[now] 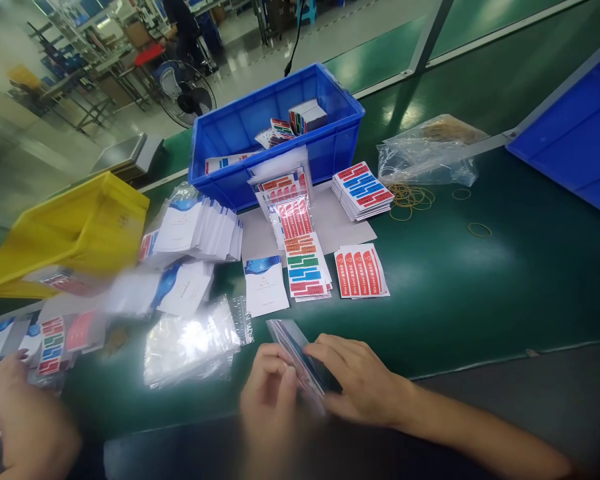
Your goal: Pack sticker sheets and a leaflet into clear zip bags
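Note:
Near the front edge of the table, my left hand [270, 383] is closed around a clear plastic bag [300, 360] with flat printed sheets inside. The bag is tilted and partly blurred. My right hand [363, 380] grips its right side, fingers bent over the edge and thumb below. Just beyond my hands lie a white booklet with a blue top [267, 287], a stack of multicoloured label sheets [307, 267] and a stack of red label sheets [361, 271]. Left of my hands, flat empty zip bags [193, 343] lie in a glossy pile.
A blue bin [280, 160] holding label stacks stands at the back, with filled bags leaning at its front. Booklet piles [195, 230] and a yellow bin [105, 220] are left. Rubber bands [413, 198] lie right. Another person's hand [10, 387] works at far left.

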`<state>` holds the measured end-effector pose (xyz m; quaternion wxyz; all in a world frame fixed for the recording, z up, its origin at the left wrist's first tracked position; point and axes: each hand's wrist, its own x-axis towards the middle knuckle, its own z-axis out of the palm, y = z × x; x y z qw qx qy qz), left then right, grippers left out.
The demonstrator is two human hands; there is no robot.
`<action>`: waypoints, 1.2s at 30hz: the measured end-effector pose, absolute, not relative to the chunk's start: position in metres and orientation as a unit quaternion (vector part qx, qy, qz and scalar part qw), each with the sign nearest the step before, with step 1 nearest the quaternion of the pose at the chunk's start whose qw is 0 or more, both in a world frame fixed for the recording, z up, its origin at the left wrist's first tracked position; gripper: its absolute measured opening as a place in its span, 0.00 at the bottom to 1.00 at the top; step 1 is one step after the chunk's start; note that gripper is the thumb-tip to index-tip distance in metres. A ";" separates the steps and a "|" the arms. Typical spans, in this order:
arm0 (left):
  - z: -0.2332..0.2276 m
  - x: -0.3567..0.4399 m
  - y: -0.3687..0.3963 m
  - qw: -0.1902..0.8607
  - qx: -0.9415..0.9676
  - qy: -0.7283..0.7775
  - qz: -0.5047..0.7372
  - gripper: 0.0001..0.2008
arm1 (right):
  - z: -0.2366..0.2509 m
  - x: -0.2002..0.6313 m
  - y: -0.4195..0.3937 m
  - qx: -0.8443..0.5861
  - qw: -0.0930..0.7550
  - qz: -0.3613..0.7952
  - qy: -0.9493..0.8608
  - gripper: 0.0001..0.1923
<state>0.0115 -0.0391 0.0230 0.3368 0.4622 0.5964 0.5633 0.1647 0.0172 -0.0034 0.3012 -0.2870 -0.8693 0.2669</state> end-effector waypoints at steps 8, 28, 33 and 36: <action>0.022 -0.010 -0.029 0.184 0.627 0.609 0.450 0.19 | 0.007 0.180 0.037 -0.231 0.422 0.365 -0.797 0.07; 0.038 0.002 -0.015 0.269 0.719 0.513 0.385 0.07 | 0.004 0.196 0.049 -0.205 0.440 0.389 -0.783 0.08; 0.034 0.000 -0.015 0.279 0.721 0.503 0.385 0.04 | -0.001 0.195 0.047 -0.191 0.431 0.388 -0.792 0.08; 0.033 -0.001 -0.016 0.274 0.720 0.511 0.382 0.04 | -0.002 0.195 0.047 -0.188 0.438 0.385 -0.790 0.08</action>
